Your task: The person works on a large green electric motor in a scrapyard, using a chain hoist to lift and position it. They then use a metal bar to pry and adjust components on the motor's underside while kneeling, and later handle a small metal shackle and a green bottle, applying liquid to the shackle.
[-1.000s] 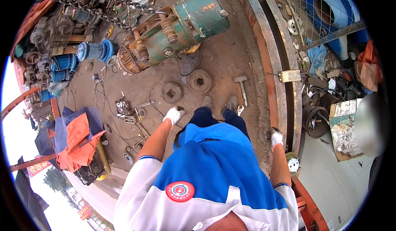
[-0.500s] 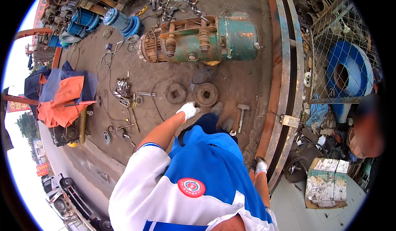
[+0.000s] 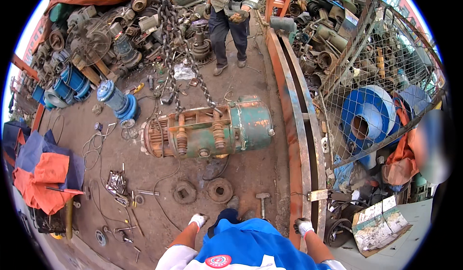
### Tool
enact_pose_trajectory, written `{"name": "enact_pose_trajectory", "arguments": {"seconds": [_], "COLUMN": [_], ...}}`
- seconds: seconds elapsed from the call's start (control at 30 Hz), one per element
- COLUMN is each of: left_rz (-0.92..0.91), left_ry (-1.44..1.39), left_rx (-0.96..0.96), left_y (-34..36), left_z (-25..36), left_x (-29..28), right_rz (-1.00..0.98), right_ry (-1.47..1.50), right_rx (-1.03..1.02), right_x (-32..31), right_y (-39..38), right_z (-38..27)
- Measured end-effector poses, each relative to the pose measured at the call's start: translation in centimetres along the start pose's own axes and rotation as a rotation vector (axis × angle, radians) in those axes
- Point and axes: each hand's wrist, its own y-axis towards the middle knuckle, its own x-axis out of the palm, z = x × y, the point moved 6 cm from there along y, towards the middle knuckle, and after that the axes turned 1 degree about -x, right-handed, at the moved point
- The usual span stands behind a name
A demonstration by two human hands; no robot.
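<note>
My left hand (image 3: 198,219), in a white work glove, hangs over the floor by my left knee. Its fingers look loosely spread with nothing in them. My right hand (image 3: 303,226), gloved too, rests on the rusty steel beam (image 3: 295,173) at my right, its fingers bent on it. Ahead of me lies a green electric hoist (image 3: 251,125) with a rusty ribbed end. Chains (image 3: 170,53) run down to its upper side. Between it and my feet, two round metal discs (image 3: 220,190) with centre holes lie flat. A hammer (image 3: 263,203) is right of them.
Another person (image 3: 231,21) stands beyond the hoist, holding something dark. Loose sockets (image 3: 116,181), tools and cables lie at the left, near an orange cloth (image 3: 50,168). A blue pump (image 3: 115,100) stands behind. Wire mesh (image 3: 381,72) and scrap flank the right side.
My view has risen and tilted up, bringing the other person into sight. My left hand has drawn back from the discs. My right hand stays at the beam.
</note>
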Motion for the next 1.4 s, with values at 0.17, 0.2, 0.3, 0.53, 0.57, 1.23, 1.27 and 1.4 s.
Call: {"name": "enact_pose_trajectory", "arguments": {"seconds": [0.17,0.2,0.3,0.53,0.57,1.23,1.27,1.4], "left_rz": [-0.025,0.016,0.062,0.281,0.326,1.258,1.253,1.138], "left_ry": [-0.160,-0.142,-0.157,-0.139,-0.133,-0.058,0.027,0.429], "left_rx": [0.138,0.179,0.225,0.426,0.441,0.870,0.843,0.979], "left_y": [2.8,3.3,2.7,-6.0,-8.6,-19.4,-17.8,-13.7], "left_z": [2.4,2.8,5.9,12.7,14.4,20.8,20.5,20.1], "left_x": [-2.8,-3.5,-5.6,-9.8,-10.8,-52.1,-53.7,-57.0], "right_rz": [-0.050,-0.069,-0.106,-0.215,-0.232,-0.253,-0.229,-0.215], "right_ry": [-0.136,-0.138,-0.166,-0.210,-0.265,-0.311,-0.325,-0.333], "right_rx": [-0.178,-0.179,-0.184,-0.188,-0.187,-0.201,-0.180,-0.098], "right_x": [5.7,6.7,8.8,11.8,11.9,27.5,29.5,36.3], "right_y": [-1.3,-1.7,-2.5,2.4,3.2,-1.9,-3.9,-9.6], "right_z": [-7.5,-8.0,-9.8,-7.5,-7.5,-11.8,-12.1,-10.4]}}
